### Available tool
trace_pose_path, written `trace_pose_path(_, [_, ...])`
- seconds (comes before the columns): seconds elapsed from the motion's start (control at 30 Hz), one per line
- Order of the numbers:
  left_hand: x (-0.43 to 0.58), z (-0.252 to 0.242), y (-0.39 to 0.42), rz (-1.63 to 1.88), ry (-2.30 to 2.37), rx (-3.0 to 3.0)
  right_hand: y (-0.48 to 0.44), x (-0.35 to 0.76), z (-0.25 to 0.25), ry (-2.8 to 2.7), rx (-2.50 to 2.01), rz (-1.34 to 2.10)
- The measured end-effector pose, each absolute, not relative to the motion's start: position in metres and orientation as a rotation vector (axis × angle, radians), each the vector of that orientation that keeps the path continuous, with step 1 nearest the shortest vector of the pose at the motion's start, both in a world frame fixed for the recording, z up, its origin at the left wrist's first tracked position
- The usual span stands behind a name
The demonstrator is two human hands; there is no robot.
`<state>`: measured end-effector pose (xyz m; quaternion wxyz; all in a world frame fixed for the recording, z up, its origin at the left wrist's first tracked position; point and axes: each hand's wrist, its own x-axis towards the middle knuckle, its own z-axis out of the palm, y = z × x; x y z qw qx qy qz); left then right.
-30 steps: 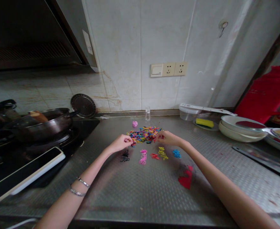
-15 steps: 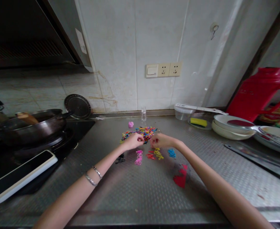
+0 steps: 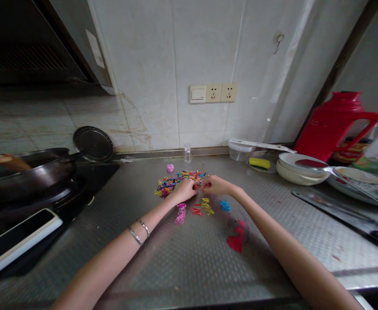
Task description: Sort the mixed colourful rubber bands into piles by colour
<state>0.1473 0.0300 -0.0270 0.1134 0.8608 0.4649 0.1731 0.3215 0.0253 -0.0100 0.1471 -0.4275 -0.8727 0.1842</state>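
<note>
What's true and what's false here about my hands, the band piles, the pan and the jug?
1. The left hand and right hand are at the mixed heap. True.
2. The blue pile lies left of the pink pile. False: it lies to the right of it.
3. The pan stands left of the hands. True.
4. The jug is green. False: it is red.
5. The bracelets are on the right wrist. False: they are on the left wrist.
</note>
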Motion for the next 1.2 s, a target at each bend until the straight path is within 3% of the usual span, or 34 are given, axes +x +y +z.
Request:
trace_pose_path(0.2, [0.14,-0.022,0.032,0.526,1.206,2.479,0.028,0.327,-0.013,-2.513,-1.356,0.458])
trace_pose_path(0.5, [0.118,-0.02,0.007,0.344,0.972,2.363,0.021,0.32,-0.021,-2.414,-1.548,-0.058])
trace_pose_path(1.2, [0.079,-0.003,0.025,0.612,1.118,2.084,0.015,0.313,-0.021,-2.413,-1.56,-0.096])
